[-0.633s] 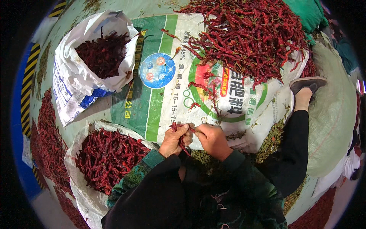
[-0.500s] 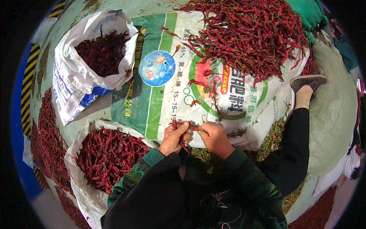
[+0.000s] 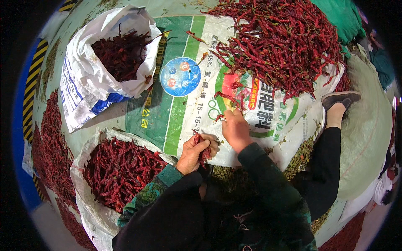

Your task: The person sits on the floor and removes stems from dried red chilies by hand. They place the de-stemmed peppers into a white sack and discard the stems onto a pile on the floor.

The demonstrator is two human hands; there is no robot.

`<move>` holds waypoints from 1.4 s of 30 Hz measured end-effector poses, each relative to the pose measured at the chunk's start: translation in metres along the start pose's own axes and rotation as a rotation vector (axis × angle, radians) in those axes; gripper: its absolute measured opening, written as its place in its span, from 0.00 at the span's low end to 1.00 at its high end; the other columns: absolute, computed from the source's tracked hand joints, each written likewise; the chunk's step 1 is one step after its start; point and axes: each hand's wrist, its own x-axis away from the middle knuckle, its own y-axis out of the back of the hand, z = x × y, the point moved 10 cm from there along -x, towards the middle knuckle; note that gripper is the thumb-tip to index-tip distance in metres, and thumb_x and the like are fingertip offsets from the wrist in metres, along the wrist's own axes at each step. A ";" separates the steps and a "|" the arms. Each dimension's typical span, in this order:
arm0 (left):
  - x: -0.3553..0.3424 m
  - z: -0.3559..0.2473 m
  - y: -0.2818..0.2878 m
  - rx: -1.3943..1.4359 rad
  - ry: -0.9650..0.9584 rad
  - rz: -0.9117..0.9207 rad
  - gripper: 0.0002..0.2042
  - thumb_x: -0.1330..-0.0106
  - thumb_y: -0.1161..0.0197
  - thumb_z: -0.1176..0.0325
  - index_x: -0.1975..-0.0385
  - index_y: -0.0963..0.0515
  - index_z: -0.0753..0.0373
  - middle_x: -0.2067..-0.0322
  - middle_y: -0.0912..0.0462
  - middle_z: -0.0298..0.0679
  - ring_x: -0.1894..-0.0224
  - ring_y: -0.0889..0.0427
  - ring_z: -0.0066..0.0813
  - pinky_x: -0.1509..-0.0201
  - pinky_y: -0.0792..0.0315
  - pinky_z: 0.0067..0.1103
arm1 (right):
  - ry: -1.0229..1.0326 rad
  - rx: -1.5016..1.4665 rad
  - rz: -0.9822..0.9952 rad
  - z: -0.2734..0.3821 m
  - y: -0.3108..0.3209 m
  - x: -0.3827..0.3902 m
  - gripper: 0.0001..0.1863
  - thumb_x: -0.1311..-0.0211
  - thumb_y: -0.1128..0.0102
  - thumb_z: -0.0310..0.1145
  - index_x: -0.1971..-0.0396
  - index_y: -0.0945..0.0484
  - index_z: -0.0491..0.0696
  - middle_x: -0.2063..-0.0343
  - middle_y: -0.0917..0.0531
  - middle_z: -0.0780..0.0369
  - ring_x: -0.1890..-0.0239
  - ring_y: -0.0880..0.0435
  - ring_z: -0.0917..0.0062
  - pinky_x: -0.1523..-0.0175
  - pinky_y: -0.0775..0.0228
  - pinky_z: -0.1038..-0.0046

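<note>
Sack (image 3: pixel 178 115), green and white, printed, lies flat in front of the person. Heap of dried red chilies (image 3: pixel 284 46) covers its far right part. White open-top bag (image 3: pixel 81 90), chilies inside, far left; whitish open sack (image 3: pixel 78 180), also holding chilies, near left. Right hand (image 3: pixel 236 131) reaches over flat sack, fingers bent beside loose chilies (image 3: pixel 222 98); can't tell if pinching one. Left hand (image 3: pixel 189 155) closes around small chili bunch (image 3: pixel 205 155), above sack's near edge.
</note>
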 end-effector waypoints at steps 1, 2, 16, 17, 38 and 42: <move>-0.001 0.002 0.005 0.023 -0.011 -0.014 0.09 0.34 0.47 0.69 0.68 0.25 0.68 0.80 0.25 0.36 0.80 0.30 0.20 0.78 0.36 0.15 | -0.008 0.052 0.007 -0.002 -0.006 -0.004 0.08 0.52 0.44 0.27 0.70 0.29 0.45 0.71 0.27 0.52 0.70 0.25 0.55 0.67 0.31 0.60; -0.003 0.002 0.008 0.045 -0.021 -0.026 0.08 0.34 0.46 0.69 0.67 0.25 0.69 0.80 0.25 0.36 0.80 0.30 0.20 0.78 0.36 0.15 | 0.022 0.033 -0.022 -0.002 -0.005 -0.006 0.09 0.54 0.42 0.27 0.71 0.29 0.44 0.71 0.27 0.52 0.70 0.24 0.56 0.69 0.32 0.59; -0.010 0.005 0.013 0.061 0.036 -0.038 0.07 0.36 0.44 0.71 0.65 0.25 0.69 0.79 0.25 0.35 0.82 0.31 0.18 0.82 0.38 0.13 | 0.025 -0.264 -0.042 -0.002 0.037 0.016 0.07 0.52 0.40 0.30 0.79 0.28 0.43 0.80 0.26 0.56 0.80 0.25 0.61 0.75 0.34 0.63; -0.010 0.006 0.008 0.114 0.067 0.008 0.07 0.36 0.44 0.71 0.64 0.26 0.69 0.78 0.26 0.35 0.82 0.31 0.18 0.82 0.38 0.14 | 0.021 -0.091 -0.198 -0.011 0.050 0.006 0.07 0.52 0.40 0.30 0.78 0.28 0.44 0.78 0.26 0.56 0.79 0.25 0.60 0.74 0.33 0.63; -0.004 0.003 -0.008 0.047 0.034 -0.084 0.11 0.35 0.45 0.68 0.63 0.26 0.73 0.81 0.31 0.32 0.82 0.35 0.19 0.80 0.42 0.14 | -0.057 0.105 -0.182 -0.041 0.040 -0.021 0.07 0.51 0.40 0.32 0.76 0.26 0.46 0.73 0.26 0.55 0.74 0.23 0.59 0.71 0.32 0.62; -0.009 0.005 -0.006 0.101 0.017 -0.068 0.11 0.36 0.43 0.69 0.63 0.26 0.72 0.81 0.31 0.33 0.82 0.35 0.19 0.80 0.42 0.15 | -0.058 0.068 -0.115 -0.030 0.042 -0.010 0.06 0.50 0.41 0.31 0.78 0.28 0.47 0.75 0.28 0.57 0.74 0.24 0.60 0.71 0.33 0.63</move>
